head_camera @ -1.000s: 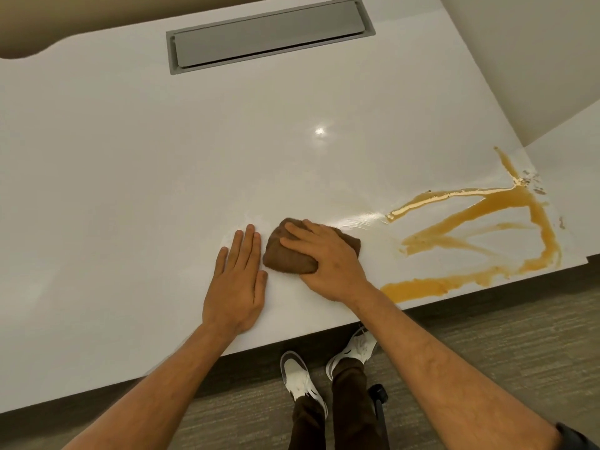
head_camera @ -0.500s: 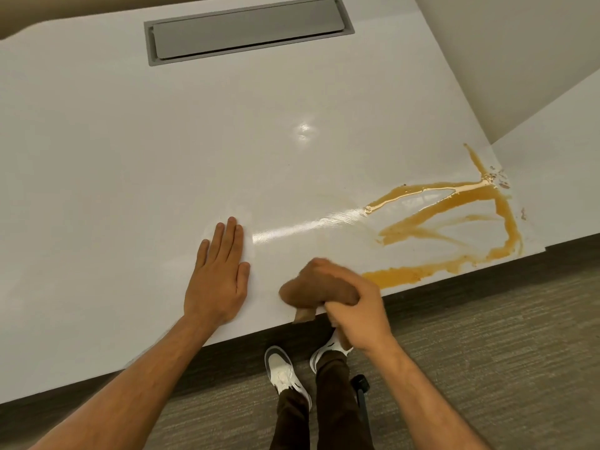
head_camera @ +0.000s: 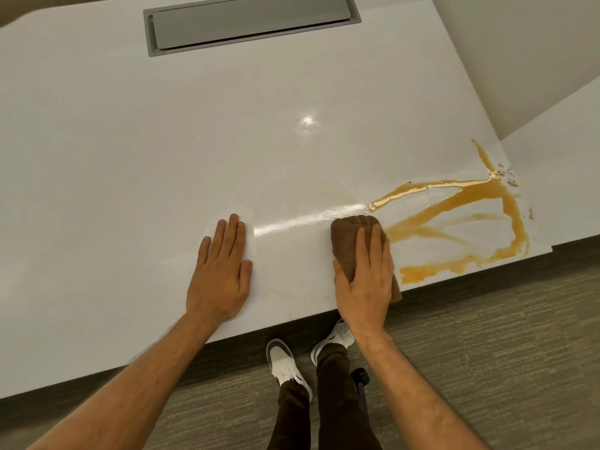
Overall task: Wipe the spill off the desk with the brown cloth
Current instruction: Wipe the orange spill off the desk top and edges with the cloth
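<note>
At the frame's bottom, white sneakers (head_camera: 285, 362) stand on carpet. Above, the left hand (head_camera: 222, 274) lies flat, fingers spread, on the white counter (head_camera: 130, 151). The right hand (head_camera: 365, 280) presses the brown cloth (head_camera: 349, 237) at centre right, touching the orange spill (head_camera: 467, 203). A grey cable hatch (head_camera: 250, 21) sits at top.

- The right hand (head_camera: 363, 280) covers most of the cloth (head_camera: 347, 235).
- The desk (head_camera: 130, 157) is cut off at the left and top edges.
- Both arms run off the bottom.
- The right shoe (head_camera: 337, 336) is partly hidden.
</note>
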Motion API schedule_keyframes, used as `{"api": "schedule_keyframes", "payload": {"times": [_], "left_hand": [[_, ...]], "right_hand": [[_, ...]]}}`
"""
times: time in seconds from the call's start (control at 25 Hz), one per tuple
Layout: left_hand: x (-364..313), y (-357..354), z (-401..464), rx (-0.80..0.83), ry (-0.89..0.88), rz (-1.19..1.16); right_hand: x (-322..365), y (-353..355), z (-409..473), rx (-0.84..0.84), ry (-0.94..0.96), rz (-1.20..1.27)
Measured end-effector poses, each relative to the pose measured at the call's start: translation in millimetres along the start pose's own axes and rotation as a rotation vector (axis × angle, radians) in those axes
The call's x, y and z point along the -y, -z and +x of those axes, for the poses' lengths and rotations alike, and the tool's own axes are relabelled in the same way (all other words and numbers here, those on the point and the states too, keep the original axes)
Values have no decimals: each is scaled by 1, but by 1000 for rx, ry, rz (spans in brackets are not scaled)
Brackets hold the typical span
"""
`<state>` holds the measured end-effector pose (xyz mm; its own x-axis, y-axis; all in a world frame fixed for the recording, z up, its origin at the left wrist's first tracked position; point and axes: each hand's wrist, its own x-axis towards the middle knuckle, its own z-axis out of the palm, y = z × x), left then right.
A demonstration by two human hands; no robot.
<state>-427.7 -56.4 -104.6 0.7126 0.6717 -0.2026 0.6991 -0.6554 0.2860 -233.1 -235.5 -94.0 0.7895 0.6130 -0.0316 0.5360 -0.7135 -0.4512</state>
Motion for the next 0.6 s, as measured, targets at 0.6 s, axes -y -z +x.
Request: {"api": "schedule_keyframes", "payload": {"times": [0.6], "left_hand": [[5, 1, -2, 1, -40, -37]], "right_hand": [[47, 12, -26, 287, 47, 802]]}}
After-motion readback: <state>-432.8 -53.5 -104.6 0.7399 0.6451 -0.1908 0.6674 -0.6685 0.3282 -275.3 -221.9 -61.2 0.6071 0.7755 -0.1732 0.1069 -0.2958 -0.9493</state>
